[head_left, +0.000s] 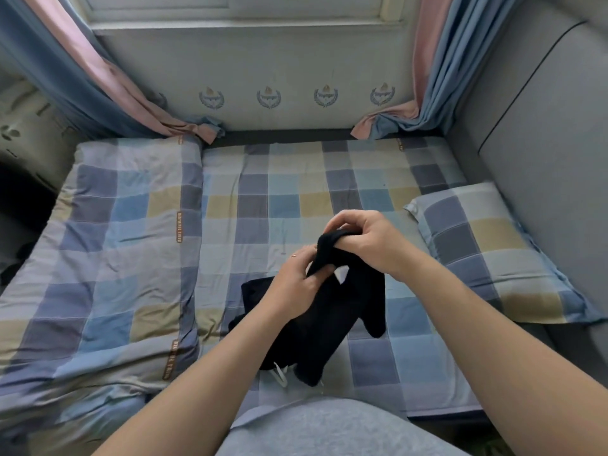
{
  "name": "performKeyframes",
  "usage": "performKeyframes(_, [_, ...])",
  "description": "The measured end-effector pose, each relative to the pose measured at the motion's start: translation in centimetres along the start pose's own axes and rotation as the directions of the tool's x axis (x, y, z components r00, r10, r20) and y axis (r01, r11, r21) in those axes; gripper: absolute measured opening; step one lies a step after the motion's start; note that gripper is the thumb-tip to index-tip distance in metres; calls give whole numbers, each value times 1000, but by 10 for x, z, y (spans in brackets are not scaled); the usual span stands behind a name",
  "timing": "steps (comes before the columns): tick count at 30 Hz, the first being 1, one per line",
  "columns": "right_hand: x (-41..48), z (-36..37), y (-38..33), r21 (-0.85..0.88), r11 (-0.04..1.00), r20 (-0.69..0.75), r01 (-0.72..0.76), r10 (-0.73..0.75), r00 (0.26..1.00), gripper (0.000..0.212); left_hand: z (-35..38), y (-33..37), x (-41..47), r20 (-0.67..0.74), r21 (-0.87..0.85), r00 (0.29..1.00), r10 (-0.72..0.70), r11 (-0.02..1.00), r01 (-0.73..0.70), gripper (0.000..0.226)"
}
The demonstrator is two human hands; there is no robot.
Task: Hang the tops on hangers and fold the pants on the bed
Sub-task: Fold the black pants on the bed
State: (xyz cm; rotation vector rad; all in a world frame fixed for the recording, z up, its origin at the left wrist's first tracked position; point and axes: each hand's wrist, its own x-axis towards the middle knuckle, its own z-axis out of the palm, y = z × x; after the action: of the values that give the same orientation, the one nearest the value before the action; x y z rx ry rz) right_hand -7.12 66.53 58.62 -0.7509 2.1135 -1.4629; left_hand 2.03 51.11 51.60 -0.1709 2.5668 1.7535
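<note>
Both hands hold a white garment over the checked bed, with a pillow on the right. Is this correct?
No: the head view shows the garment is black, not white. The left hand and right hand do hold it over the checked bed, with the pillow on the right.

One view only: a head-worn cam. It looks fwd and down on the bed [296,179], quite near, facing the window wall [279,67].

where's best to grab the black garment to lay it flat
Probably the lower end of the black garment, where the white cords hang, likely the waistband. Come from the near side, one corner each; the top end is bunched and offers no straight edge.
</note>
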Motion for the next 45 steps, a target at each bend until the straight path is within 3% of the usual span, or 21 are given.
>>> performKeyframes(3, [-5,-10,6,-25,992,114,-127,129,985,17,-10,-9,3,-75,-64,990,-121,991,116,12])
performKeyframes(6, [-10,-17,18,-286,929,147,-237,286,947,20,-27,-14,7,-173,-60,972,-160,987,152,18])
performKeyframes(10, [-17,-22,40,-572,767,34,-290,375,926,11,-47,-17,10,-251,-64,951,-180,983,170,22])
performKeyframes(12, [-22,-29,51,-609,709,-76,-357,395,915,15,-55,-19,9,-314,-104,923,-222,974,199,23])
performKeyframes(14, [-27,-37,57,-560,718,-177,-414,385,906,16,-62,-24,7,-347,-107,898,-272,962,250,24])
performKeyframes(16, [-28,-43,58,-429,804,-236,-412,341,910,21,-63,-27,2,-262,-76,906,-331,943,323,25])
performKeyframes(19, [-24,-49,42,-303,907,-329,-293,189,925,24,-56,-24,-6,6,-95,918,-397,913,396,25])
performKeyframes(20, [-21,-50,34,-300,923,-357,-240,125,926,24,-53,-23,-9,106,-71,914,-391,914,399,36])
performKeyframes(22, [-13,-53,18,-306,938,-396,-163,30,918,23,-46,-23,-11,290,76,878,-382,923,377,57])
performKeyframes(24, [-5,-57,7,-330,933,-430,-143,-14,903,20,-37,-23,-13,381,191,821,-425,905,380,60])
performKeyframes(26, [4,-60,0,-338,925,-474,-173,-9,880,14,-32,-23,-15,370,100,821,-434,898,429,54])
performKeyframes(28, [11,-61,-3,-346,907,-504,-239,35,863,11,-32,-19,-19,344,-117,839,-422,867,484,56])
performKeyframes(31, [14,-55,-3,-460,811,-514,-361,89,853,43,-34,-9,-22,376,-464,842,-386,708,532,68])
performKeyframes(33, [7,-44,-1,-436,854,-508,-283,26,861,45,-36,2,-21,331,-600,865,-377,624,501,65])
performKeyframes(36, [-13,-21,10,-212,974,-487,-78,-36,873,34,-38,17,-21,293,-691,877,-381,550,470,56])
performKeyframes(38, [-28,-4,22,0,1000,-413,-31,29,910,42,-43,24,-22,283,-737,883,-375,504,451,52])
performKeyframes(41, [-44,21,45,207,956,-53,-210,226,973,73,-51,32,-23,270,-785,902,-338,465,410,45])
performKeyframes(43, [-48,36,58,178,917,165,-357,330,930,78,-52,39,-24,273,-797,912,-307,458,393,47])
performKeyframes(45, [-49,50,69,108,885,248,-454,418,874,72,-52,46,-23,260,-804,918,-300,460,378,51])
